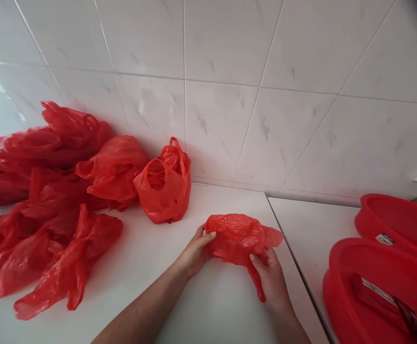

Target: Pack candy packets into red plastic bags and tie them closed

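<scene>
A crumpled red plastic bag [237,236] lies on the white counter [151,282] in front of me, held between both hands. My left hand [195,253] grips its left side, thumb on top and fingers curled under. My right hand [272,279] pinches the bag's lower right part, and a twisted tail of plastic runs down past its fingers. Both hands are closed on the bag.
A heap of several red plastic bags [47,205] covers the counter's left side, with one knotted bag [165,184] upright near the tiled wall [229,86]. Two red oval basins [380,282] sit at the right. A seam in the counter [294,258] runs diagonally.
</scene>
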### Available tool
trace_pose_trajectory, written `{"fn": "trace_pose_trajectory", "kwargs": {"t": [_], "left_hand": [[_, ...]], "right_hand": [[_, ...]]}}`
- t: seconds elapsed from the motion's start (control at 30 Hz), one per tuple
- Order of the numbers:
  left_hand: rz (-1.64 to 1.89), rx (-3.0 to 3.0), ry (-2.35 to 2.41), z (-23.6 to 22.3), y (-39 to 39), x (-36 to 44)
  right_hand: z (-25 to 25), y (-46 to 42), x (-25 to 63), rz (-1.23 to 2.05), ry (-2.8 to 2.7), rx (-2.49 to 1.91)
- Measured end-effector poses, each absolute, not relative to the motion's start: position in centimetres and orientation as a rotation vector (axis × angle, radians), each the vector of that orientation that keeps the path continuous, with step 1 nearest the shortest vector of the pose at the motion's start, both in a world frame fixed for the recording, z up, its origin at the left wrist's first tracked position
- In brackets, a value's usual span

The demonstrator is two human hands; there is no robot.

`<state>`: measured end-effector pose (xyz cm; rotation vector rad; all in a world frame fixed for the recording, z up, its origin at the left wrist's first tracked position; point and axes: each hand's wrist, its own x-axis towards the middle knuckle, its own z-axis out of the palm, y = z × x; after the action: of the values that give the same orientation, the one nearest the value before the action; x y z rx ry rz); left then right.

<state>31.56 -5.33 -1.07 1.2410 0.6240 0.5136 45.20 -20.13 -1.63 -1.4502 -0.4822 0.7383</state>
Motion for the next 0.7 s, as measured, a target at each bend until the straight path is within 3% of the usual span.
{"fn": "trace_pose_trajectory", "kwargs": {"t": [0.13, 0.4, 0.57, 0.7], "left_hand": [[0.706, 0.961, 0.599, -1.9, -3.8, 30.9], [0.968, 1.080, 0.839, -2.0, -2.0, 30.6], [1.331, 2.023, 0.623, -1.6, -4.4, 30.6], [0.928, 2.596, 0.425, -1.7, -5.6, 31.3]], "right_hand": [[-1.9, -20.6, 47.7, 0.665, -0.275, -1.516], [-1.6, -21.7, 50.1, 0.544, -0.180, -1.568], [-1.8, -21.3, 49.7, 0.647, -0.209, -1.579], [-1.1, -21.6, 49.2, 0.895, -0.423, -1.473]]}}
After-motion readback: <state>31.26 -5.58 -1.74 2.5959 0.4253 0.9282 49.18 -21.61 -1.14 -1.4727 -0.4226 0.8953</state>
